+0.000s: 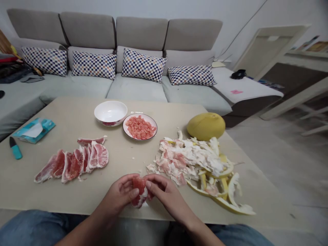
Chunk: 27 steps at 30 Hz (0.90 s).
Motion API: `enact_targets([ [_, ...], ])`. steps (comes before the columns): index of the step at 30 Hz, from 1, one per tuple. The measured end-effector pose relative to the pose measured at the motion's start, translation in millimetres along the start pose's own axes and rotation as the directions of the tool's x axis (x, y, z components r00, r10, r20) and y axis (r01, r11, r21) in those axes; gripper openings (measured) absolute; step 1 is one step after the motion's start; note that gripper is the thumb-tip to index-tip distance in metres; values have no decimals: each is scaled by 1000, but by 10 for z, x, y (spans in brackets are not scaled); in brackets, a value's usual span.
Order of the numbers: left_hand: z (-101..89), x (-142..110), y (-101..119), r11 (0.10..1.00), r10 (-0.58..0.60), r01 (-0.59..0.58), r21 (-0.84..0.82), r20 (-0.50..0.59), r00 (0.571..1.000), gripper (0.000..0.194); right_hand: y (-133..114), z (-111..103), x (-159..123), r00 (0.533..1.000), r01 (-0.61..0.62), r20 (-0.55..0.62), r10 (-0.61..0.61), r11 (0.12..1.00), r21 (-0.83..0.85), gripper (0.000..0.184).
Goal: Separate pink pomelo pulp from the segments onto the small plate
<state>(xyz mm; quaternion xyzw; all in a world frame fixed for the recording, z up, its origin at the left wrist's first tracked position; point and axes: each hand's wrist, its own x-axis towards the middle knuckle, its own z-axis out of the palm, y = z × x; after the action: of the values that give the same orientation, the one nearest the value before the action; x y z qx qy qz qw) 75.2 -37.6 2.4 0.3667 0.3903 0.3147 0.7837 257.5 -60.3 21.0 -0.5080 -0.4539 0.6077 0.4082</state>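
Note:
Between my two hands, above the table's near edge, is a red pomelo segment [139, 192] with white membrane on its lower side. My left hand [122, 192] grips it from the left, thumb on the front. From the right, my right hand [164, 192] pinches its edge with thumb and fingers. Several unpeeled pomelo segments [77, 162] lie in a row to the left. A plate [125, 129] of small pink pulp pieces [140, 127] stands farther back. On the right sits a heap of white and pink membrane scraps [189, 157] over yellow-edged pomelo rind [225, 205].
A white bowl [110, 111] stands beside the plate. Behind the scraps rests a whole yellow pomelo [206, 126]. At the table's left are a blue tissue pack [34, 130] and a knife with a teal handle [16, 150]. A grey sofa [138, 89] with checked cushions lines the back.

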Motion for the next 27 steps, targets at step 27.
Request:
enact_targets([
  [27,-61,18,-143,984,159,-159,83,6,987,21,20,12,-160,848,413,9,-530,650,-638,14],
])
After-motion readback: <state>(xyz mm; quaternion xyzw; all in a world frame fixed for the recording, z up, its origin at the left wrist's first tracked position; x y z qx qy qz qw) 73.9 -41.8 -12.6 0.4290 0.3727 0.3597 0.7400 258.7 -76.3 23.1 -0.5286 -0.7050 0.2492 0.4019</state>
